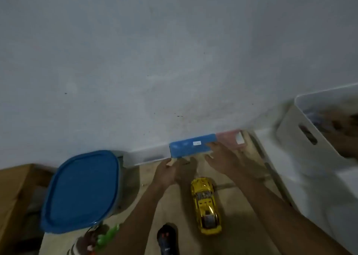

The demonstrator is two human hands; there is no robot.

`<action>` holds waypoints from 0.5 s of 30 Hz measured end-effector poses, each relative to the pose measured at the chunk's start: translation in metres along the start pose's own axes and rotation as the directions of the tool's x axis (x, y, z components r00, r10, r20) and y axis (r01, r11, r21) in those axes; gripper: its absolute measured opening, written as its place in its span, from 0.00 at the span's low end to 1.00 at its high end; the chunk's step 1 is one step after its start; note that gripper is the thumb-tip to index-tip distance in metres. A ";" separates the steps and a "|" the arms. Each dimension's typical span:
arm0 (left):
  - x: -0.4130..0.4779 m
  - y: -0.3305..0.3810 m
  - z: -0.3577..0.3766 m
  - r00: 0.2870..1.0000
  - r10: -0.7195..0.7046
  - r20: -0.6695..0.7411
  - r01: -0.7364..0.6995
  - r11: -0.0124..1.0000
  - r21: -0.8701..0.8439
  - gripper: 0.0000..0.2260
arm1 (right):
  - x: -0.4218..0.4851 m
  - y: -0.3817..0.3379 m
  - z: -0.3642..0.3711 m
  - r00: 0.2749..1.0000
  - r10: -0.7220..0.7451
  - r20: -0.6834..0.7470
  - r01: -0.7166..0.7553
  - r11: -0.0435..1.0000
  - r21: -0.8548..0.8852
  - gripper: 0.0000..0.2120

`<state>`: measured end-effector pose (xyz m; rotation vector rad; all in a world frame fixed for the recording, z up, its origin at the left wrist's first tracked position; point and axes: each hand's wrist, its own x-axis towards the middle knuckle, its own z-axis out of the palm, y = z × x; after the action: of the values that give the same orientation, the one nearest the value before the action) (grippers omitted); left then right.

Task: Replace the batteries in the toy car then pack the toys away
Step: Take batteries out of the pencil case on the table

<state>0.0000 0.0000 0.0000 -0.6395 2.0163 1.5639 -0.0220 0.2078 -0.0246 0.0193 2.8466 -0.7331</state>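
Note:
A yellow toy car [206,204] lies on the floor between my forearms, nose toward the wall. Against the wall stands a flat blue plastic case [190,146] with a pink case [230,138] to its right. My left hand [167,170] pinches the blue case's lower left corner. Resting on the case's right end, my right hand [222,158] has its fingers spread and straight. A dark remote control [166,239] lies near the bottom edge.
A tub with a blue lid [81,190] stands at the left, a cardboard box [13,192] beyond it. A white bin with a handle slot [302,130] holds toys at the right. Small toys [96,239] lie at the bottom left. The wall is close ahead.

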 end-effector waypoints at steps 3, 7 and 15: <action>0.029 -0.002 0.020 0.994 -0.076 -0.083 0.070 0.995 -0.073 0.12 | 0.033 -0.003 0.003 0.991 -0.112 0.069 0.125 0.965 -0.232 0.25; 0.051 -0.013 0.036 0.977 -0.040 -0.211 0.031 0.998 -0.045 0.10 | 0.055 -0.024 0.010 0.976 -0.114 0.186 0.191 0.859 -0.475 0.24; 0.060 -0.027 0.037 0.939 0.094 -0.330 -0.094 0.995 0.019 0.08 | 0.071 -0.037 0.023 0.943 -0.101 0.317 0.273 0.781 -0.562 0.26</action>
<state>-0.0248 0.0268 -0.0667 -0.8651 2.3227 1.5928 -0.0894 0.1612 -0.0409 -0.4348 2.6935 0.1717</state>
